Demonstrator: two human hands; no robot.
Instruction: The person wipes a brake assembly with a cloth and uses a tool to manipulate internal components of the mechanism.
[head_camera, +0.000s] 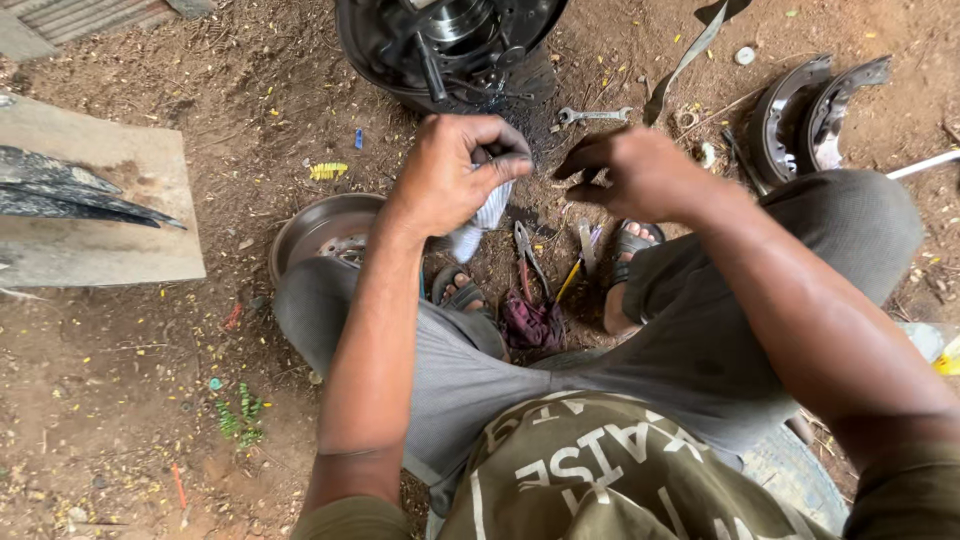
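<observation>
A person squats on bare dirt, seen from above, grey trousers and an olive printed shirt filling the lower view. The left hand (455, 175) is curled tight, its fingers (505, 165) pinching the top of a white cloth (480, 222) that hangs down from the fist. The right hand (630, 172) sits just beside it, apart from it, fingers (580, 165) bent inward and nearly closed; whether they hold anything small cannot be told.

Directly below the fingers, between two sandalled feet, lie pliers (528, 255), a yellow-handled screwdriver (570, 280) and a dark red rag (530, 322) on the ground. Below and to the left of the left hand's fingers a round metal brake drum (318, 232) rests partly hidden behind the knee.

Just beyond the fingers lies a small spanner (594, 116). Farther beyond, above both hands, is a black wheel hub assembly (450, 45) with a shiny centre. Well off to the right of the right hand's fingers, two curved brake shoes (810, 115) lie side by side. Far to the left sits a flat grey slab (110, 215).
</observation>
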